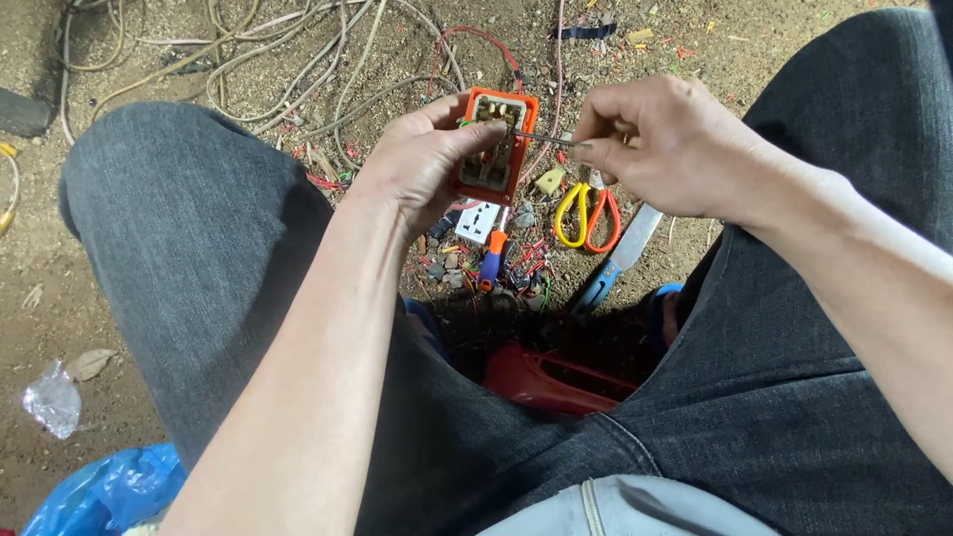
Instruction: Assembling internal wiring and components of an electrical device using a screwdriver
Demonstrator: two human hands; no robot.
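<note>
Seated above littered dirt, my left hand (422,164) grips an orange socket box (494,144) between my knees, while my right hand (660,144) pinches a thin metal tool (541,138) into it; scissors (588,213) lie below.

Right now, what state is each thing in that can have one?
Orange socket box: open-backed, held up in left hand.
Thin tool: pinched in right hand, tip in the box.
Scissors: closed, lying on the ground.
Screwdriver: lying on the ground.
Knife: lying on the ground.
White faceplate: off the box, on the ground.
</note>
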